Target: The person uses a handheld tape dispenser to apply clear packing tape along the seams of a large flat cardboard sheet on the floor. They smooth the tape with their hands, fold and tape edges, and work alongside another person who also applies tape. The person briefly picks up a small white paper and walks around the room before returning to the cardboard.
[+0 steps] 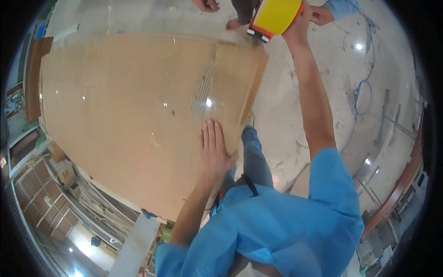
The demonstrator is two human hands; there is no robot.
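A large brown cardboard sheet (120,115) fills the left and middle of the view. A strip of clear tape (205,90) runs down it near its right edge. My left hand (213,150) lies flat on the cardboard at the lower end of the tape, fingers together and pointing up. My right hand (297,25) is stretched far forward and grips a tape dispenser with a wide yellow roll and an orange-red body (272,18), held at the far corner of the cardboard.
Another person stands beyond the cardboard: a hand (206,4) at the top, a foot (235,24), and a hand with a blue sleeve (323,15). A blue cable (364,87) loops on the pale floor at right. Shelving and wooden panels (34,180) are at left.
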